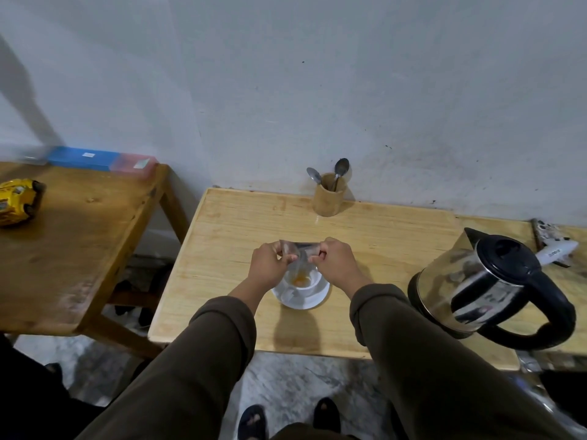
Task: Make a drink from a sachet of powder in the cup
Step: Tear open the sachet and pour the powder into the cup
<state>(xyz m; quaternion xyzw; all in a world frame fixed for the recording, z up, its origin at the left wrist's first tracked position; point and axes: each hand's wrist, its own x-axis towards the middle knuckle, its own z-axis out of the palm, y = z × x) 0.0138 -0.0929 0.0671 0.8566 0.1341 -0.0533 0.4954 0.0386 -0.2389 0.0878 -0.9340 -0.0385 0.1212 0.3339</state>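
Sachet (300, 249): silvery, held above the cup between left hand (270, 265) and right hand (336, 260), one end in each, mouth sagging down. Cup (309, 284): white, upright on white saucer (320, 298) mid-bench, small heap of orange powder (301, 281) inside

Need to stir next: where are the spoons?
In the head view, two spoons stand in the wooden holder against the wall, behind the cup.
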